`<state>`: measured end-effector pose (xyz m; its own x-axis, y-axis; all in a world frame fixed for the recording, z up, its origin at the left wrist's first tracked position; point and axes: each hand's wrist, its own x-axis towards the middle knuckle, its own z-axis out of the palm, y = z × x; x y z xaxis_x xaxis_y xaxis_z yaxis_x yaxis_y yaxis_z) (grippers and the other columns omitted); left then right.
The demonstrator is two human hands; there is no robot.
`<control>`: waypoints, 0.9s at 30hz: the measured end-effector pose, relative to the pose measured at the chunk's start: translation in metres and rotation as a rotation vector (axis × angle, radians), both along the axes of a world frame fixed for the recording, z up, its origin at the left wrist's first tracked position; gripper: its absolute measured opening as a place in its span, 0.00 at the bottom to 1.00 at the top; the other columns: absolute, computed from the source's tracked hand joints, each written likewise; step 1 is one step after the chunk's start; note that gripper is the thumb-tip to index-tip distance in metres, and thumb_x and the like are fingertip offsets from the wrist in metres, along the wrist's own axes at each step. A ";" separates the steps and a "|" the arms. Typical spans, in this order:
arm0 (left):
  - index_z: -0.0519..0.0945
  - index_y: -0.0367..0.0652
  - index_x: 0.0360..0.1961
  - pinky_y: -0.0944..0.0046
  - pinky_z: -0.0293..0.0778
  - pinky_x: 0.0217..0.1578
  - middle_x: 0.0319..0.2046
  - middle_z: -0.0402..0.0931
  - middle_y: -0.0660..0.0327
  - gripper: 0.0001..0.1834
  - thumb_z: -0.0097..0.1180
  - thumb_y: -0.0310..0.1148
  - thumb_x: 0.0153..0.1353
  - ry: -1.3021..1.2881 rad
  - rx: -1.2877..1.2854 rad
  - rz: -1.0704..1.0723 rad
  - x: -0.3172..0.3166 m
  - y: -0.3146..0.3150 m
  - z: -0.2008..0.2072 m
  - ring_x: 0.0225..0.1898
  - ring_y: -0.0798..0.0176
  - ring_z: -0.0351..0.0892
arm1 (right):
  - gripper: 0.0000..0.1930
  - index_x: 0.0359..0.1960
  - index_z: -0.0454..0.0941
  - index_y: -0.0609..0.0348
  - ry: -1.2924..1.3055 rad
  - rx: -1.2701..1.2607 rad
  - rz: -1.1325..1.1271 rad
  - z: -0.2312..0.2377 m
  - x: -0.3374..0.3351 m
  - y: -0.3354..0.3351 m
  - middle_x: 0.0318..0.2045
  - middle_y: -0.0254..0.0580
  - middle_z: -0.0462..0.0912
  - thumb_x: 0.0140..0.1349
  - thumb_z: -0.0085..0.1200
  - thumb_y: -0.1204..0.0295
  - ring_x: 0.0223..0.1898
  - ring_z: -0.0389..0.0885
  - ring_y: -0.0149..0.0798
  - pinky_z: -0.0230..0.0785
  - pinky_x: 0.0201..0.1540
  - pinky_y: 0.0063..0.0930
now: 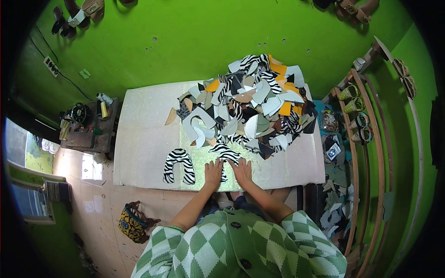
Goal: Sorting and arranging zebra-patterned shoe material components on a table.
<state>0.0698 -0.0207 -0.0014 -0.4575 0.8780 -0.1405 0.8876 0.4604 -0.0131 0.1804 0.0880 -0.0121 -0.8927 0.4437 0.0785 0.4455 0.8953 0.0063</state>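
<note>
Both my hands lie near the table's front edge, over a zebra-print cut piece (227, 150) that curves out beyond my fingertips, with a strip of it showing between the hands. On its left part rests my left hand (213, 173), fingers stretched forward and flat. My right hand (242, 172) presses on its right part, fingers spread. Parts of this piece are hidden under the hands. To the left, apart from my hands, a zebra-print arch-shaped piece (179, 163) lies flat on the white table (143, 134).
A heap of offcuts (252, 99) in white, black, orange, tan and zebra print covers the table's far right. Left stands a small dark stand (83, 139) with thread spools (104, 104). A wooden rack (366, 153) holds sandals (354, 104) at right. A patterned bag (132, 222) sits on the floor.
</note>
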 end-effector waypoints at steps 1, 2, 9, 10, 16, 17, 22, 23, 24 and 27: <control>0.63 0.50 0.60 0.55 0.57 0.53 0.60 0.61 0.64 0.27 0.46 0.31 0.57 -0.004 -0.033 0.000 0.001 0.001 0.002 0.50 0.61 0.65 | 0.28 0.60 0.63 0.32 0.011 -0.023 -0.029 0.000 0.004 0.000 0.34 0.39 0.70 0.57 0.43 0.75 0.40 0.67 0.39 0.55 0.42 0.38; 0.63 0.50 0.60 0.56 0.57 0.53 0.60 0.61 0.64 0.27 0.46 0.31 0.57 -0.009 -0.046 0.001 0.001 0.003 0.004 0.50 0.61 0.65 | 0.29 0.60 0.62 0.32 0.022 -0.046 -0.056 0.001 0.006 0.002 0.35 0.42 0.71 0.57 0.42 0.76 0.41 0.68 0.40 0.56 0.42 0.39; 0.63 0.51 0.60 0.55 0.55 0.54 0.59 0.62 0.60 0.28 0.45 0.29 0.55 -0.051 0.044 0.044 0.008 0.004 0.011 0.49 0.59 0.65 | 0.26 0.57 0.68 0.34 0.008 -0.034 -0.137 0.002 0.025 0.022 0.28 0.40 0.71 0.57 0.42 0.76 0.37 0.68 0.39 0.55 0.41 0.37; 0.64 0.52 0.60 0.54 0.54 0.55 0.58 0.62 0.59 0.28 0.45 0.28 0.55 -0.069 0.070 0.044 0.009 0.005 0.013 0.49 0.58 0.65 | 0.26 0.57 0.68 0.34 -0.009 -0.036 -0.163 0.004 0.028 0.025 0.28 0.39 0.71 0.57 0.42 0.76 0.37 0.68 0.39 0.55 0.41 0.36; 0.67 0.51 0.58 0.50 0.51 0.57 0.56 0.63 0.56 0.26 0.45 0.28 0.55 -0.057 0.206 0.113 0.009 -0.006 -0.001 0.58 0.49 0.57 | 0.26 0.58 0.67 0.31 -0.143 -0.324 -0.258 0.015 0.034 0.037 0.37 0.47 0.71 0.60 0.36 0.76 0.44 0.69 0.45 0.56 0.48 0.45; 0.68 0.50 0.57 0.51 0.51 0.57 0.55 0.63 0.55 0.25 0.45 0.28 0.55 -0.088 0.210 0.145 0.007 -0.007 -0.006 0.60 0.47 0.55 | 0.25 0.57 0.68 0.32 -0.129 -0.313 -0.249 0.010 0.029 0.040 0.39 0.49 0.71 0.59 0.38 0.75 0.46 0.69 0.47 0.56 0.49 0.48; 0.68 0.49 0.56 0.54 0.53 0.55 0.54 0.63 0.56 0.26 0.49 0.31 0.52 -0.105 0.296 0.088 0.006 -0.009 0.001 0.57 0.50 0.58 | 0.18 0.46 0.76 0.50 0.055 -0.627 -0.359 0.023 -0.002 0.049 0.43 0.50 0.72 0.52 0.49 0.70 0.46 0.72 0.50 0.65 0.47 0.46; 0.68 0.48 0.56 0.54 0.54 0.54 0.54 0.63 0.56 0.27 0.49 0.31 0.52 -0.131 0.326 0.043 0.008 -0.007 0.003 0.56 0.50 0.58 | 0.18 0.45 0.75 0.54 0.110 -0.583 -0.326 0.019 -0.003 0.045 0.41 0.50 0.73 0.51 0.51 0.68 0.44 0.73 0.51 0.68 0.45 0.41; 0.68 0.48 0.56 0.54 0.54 0.54 0.54 0.63 0.56 0.27 0.49 0.31 0.52 -0.132 0.326 0.041 0.008 -0.007 0.003 0.56 0.50 0.58 | 0.18 0.45 0.74 0.53 0.115 -0.583 -0.336 0.015 -0.008 0.040 0.40 0.49 0.73 0.50 0.54 0.66 0.44 0.73 0.50 0.68 0.45 0.42; 0.67 0.47 0.56 0.55 0.56 0.53 0.53 0.64 0.57 0.30 0.53 0.32 0.49 -0.064 0.294 0.077 0.009 -0.005 -0.004 0.53 0.53 0.60 | 0.18 0.43 0.72 0.54 0.136 -0.569 -0.401 0.006 -0.019 0.032 0.39 0.48 0.73 0.49 0.58 0.66 0.44 0.73 0.49 0.68 0.45 0.41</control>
<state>0.0785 -0.0253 -0.0049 -0.5225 0.8485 0.0836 0.8449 0.5020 0.1848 0.1618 0.1196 -0.0056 -0.6503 0.7418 -0.1639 0.7054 0.5096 -0.4927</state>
